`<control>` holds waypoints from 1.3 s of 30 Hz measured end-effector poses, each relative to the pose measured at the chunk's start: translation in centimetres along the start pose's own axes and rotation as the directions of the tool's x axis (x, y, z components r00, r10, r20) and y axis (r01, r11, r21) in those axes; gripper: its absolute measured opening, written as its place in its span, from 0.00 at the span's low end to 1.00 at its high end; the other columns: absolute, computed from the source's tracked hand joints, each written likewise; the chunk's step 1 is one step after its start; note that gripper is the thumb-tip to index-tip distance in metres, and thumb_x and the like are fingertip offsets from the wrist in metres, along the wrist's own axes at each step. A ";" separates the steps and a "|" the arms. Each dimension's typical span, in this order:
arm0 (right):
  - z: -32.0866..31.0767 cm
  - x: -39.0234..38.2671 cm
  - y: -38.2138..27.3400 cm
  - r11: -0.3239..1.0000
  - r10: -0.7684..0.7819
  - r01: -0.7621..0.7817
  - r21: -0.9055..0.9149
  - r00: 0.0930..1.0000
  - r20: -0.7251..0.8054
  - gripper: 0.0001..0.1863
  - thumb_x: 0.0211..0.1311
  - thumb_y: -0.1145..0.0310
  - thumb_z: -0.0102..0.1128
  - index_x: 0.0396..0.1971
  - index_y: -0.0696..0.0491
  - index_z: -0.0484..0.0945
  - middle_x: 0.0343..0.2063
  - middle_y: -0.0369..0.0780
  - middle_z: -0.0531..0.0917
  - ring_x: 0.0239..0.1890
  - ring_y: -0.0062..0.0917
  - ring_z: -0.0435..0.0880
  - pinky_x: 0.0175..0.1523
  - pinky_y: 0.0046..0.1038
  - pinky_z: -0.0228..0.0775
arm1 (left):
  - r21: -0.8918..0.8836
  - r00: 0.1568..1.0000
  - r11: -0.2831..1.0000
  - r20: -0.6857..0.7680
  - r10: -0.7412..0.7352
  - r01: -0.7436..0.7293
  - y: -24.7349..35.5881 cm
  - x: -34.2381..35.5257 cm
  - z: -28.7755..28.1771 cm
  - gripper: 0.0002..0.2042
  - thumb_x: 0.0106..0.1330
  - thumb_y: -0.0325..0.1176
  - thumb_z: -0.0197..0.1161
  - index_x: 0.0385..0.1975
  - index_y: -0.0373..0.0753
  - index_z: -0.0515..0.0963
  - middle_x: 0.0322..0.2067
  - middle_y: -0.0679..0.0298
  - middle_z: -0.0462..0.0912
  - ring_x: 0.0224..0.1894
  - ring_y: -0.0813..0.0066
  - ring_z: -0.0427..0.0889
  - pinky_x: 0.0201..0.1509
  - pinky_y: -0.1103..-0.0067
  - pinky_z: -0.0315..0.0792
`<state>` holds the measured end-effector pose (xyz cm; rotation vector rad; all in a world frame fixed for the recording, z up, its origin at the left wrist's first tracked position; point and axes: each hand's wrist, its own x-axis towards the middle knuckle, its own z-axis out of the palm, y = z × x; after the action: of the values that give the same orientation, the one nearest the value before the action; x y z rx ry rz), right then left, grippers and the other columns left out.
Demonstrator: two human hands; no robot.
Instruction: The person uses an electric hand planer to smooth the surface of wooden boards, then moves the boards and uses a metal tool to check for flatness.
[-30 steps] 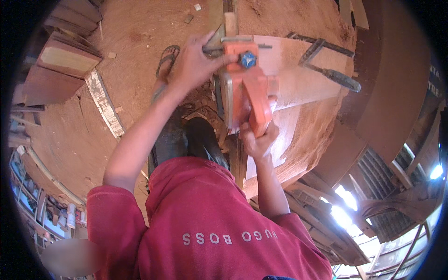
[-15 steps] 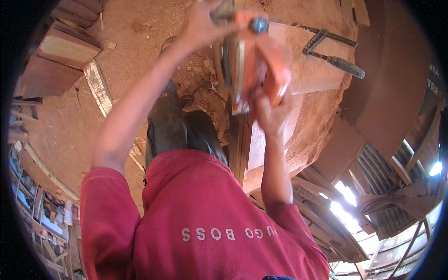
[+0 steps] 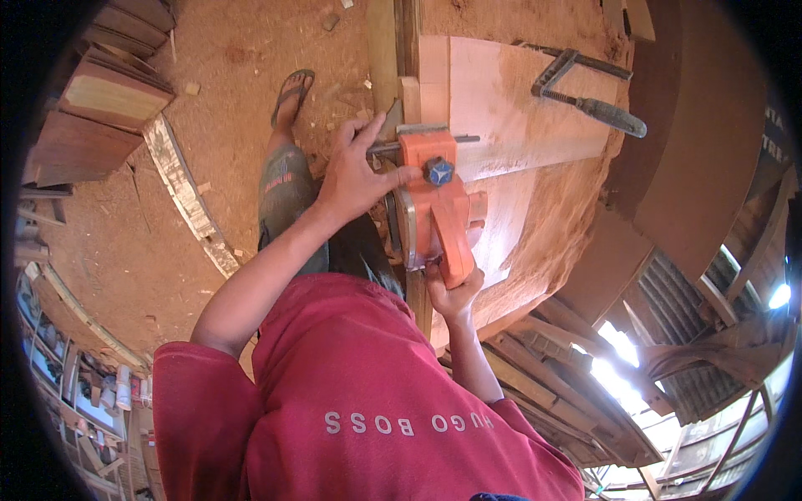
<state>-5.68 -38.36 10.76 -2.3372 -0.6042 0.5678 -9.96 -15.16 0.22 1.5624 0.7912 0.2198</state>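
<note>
An orange electric planer (image 3: 455,219) with a blue front knob (image 3: 438,171) sits along the near-left edge of a pale wooden board (image 3: 526,125). My right hand (image 3: 455,292) is closed round its rear handle. At the front left, my left hand (image 3: 357,175) holds the planer's side: its thumb lies against the body beside the knob, and its index finger stretches out by a dark metal guide plate (image 3: 390,119). The other left fingers are partly hidden. A thin metal rod (image 3: 469,139) sticks out of the planer's right side.
A bar clamp (image 3: 614,115) with a worn handle lies across the board's far right. Wood dust (image 3: 576,204) covers the bench around the board. Wood pieces (image 3: 104,100) are stacked at the left, near a long pale strip (image 3: 188,196). Planks (image 3: 551,392) lie at the lower right.
The planer has come back toward my body, with both hands on it. More of the board's far end shows, and my sandalled foot stands out more at the left.
</note>
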 end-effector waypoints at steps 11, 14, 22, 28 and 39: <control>3.6 15.8 -7.6 0.969 -0.246 0.246 -0.001 0.967 -0.068 0.15 0.46 0.71 0.64 0.37 0.59 0.79 0.27 0.46 0.83 0.27 0.35 0.84 0.36 0.34 0.76 | -0.001 0.988 0.990 0.073 0.140 -0.140 0.6 16.3 -6.6 0.39 0.52 0.49 0.77 0.63 0.36 0.73 0.51 0.52 0.81 0.52 0.65 0.80 0.60 0.71 0.71; 4.8 20.5 -8.3 0.977 -0.192 0.197 0.079 0.980 -0.059 0.15 0.46 0.70 0.64 0.37 0.58 0.79 0.27 0.46 0.83 0.27 0.36 0.83 0.36 0.35 0.76 | -0.153 0.946 0.934 -0.067 0.317 -0.324 2.4 21.4 -8.8 0.20 0.54 0.40 0.76 0.41 0.33 0.82 0.33 0.64 0.85 0.35 0.81 0.80 0.38 0.80 0.76; 4.7 14.6 -11.1 0.946 -0.300 0.301 0.119 0.954 -0.026 0.21 0.40 0.67 0.68 0.38 0.58 0.78 0.30 0.49 0.81 0.34 0.42 0.83 0.41 0.37 0.75 | -0.038 0.965 0.991 -0.238 0.113 -0.126 4.5 11.9 -11.9 0.41 0.51 0.46 0.80 0.59 0.22 0.71 0.54 0.47 0.79 0.53 0.67 0.80 0.57 0.74 0.74; 5.4 3.0 -8.1 0.973 -0.216 0.199 0.115 0.962 0.166 0.17 0.39 0.65 0.71 0.26 0.56 0.74 0.21 0.48 0.77 0.26 0.48 0.81 0.30 0.40 0.74 | -0.059 0.971 0.992 -0.206 -0.121 0.111 -2.7 -2.2 -10.2 0.38 0.56 0.44 0.76 0.62 0.26 0.69 0.56 0.50 0.78 0.55 0.66 0.79 0.61 0.72 0.71; 0.3 -4.8 -2.3 0.976 -0.219 0.217 0.032 0.958 0.184 0.23 0.37 0.67 0.73 0.37 0.60 0.79 0.23 0.45 0.82 0.23 0.35 0.84 0.30 0.31 0.74 | -0.155 0.989 0.988 -0.148 -0.020 -0.004 -4.1 -8.5 -2.3 0.41 0.49 0.43 0.80 0.62 0.29 0.71 0.56 0.53 0.75 0.59 0.64 0.75 0.65 0.72 0.67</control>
<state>-10.28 -39.35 13.25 -2.1838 -0.9301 0.6882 -18.99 -18.59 -0.59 1.4074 0.8757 0.3872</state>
